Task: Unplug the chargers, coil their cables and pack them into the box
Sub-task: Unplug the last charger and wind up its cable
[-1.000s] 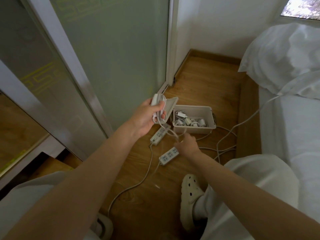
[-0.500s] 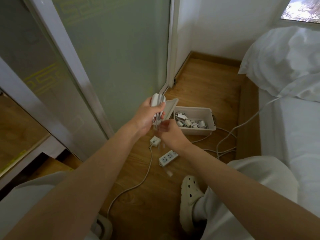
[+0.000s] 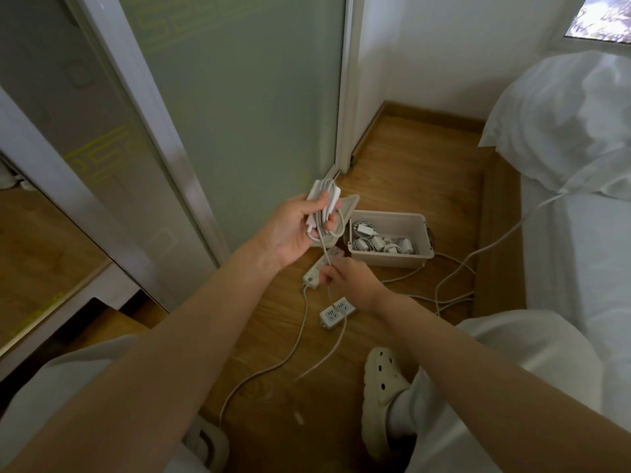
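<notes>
Above the wooden floor, the left hand (image 3: 293, 227) grips a half-coiled charger (image 3: 322, 208), while right-hand fingers (image 3: 329, 273) pinch its loose cable (image 3: 326, 257). Several coiled chargers already lie in the open box (image 3: 421, 254) at far right; this one remains unpacked.

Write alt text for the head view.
The left hand holds a white charger wrapped in cable while the right hand pinches the loose cable end. Beyond them on the wooden floor sits an open box of chargers, beside two power strips.
</notes>
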Motion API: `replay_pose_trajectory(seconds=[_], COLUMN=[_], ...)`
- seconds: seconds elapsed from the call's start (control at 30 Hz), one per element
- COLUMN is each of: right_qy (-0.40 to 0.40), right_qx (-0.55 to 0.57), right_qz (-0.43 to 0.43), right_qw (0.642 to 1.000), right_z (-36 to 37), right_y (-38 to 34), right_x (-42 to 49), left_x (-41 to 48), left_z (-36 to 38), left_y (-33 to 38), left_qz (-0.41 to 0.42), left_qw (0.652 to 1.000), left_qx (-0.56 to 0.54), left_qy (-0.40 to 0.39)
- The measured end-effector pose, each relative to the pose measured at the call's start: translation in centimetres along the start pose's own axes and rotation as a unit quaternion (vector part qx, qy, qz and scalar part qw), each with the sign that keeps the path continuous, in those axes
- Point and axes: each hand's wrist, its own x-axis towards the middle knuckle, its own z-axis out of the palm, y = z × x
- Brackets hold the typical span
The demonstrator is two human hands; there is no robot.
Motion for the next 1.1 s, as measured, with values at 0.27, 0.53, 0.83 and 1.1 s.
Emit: replay_pose_trajectory(seconds=[0.27, 0.53, 0.83, 1.1], right_qy=[-0.091, 0.023, 0.042, 0.073], right_qx=[-0.103, -0.173, -0.018, -0.045], right_qz=[0.085, 0.038, 0.068, 0.027], right_qw=[0.987, 0.984, 0.997, 0.996], right_z=[-4.1, -5.0, -1.8, 0.1], right_y=[3.0, -0.6, -2.4, -4.2], right_x=[-0.3, 0.5, 0.1, -0.4], left_x=[-2.5, -1.3, 0.2, 0.5], left_z=[-3.3, -5.1, -6.4, -5.3], left_y=[-0.2, -2.3, -3.7, -4.4], left_qz=[-0.178, -0.122, -0.004, 0.020], left_qw=[0.883, 0.822, 0.860, 0.932], left_qx=[0.413, 0.557, 0.491, 0.305], left_qy=[-0.130, -0.009, 0.140, 0.196])
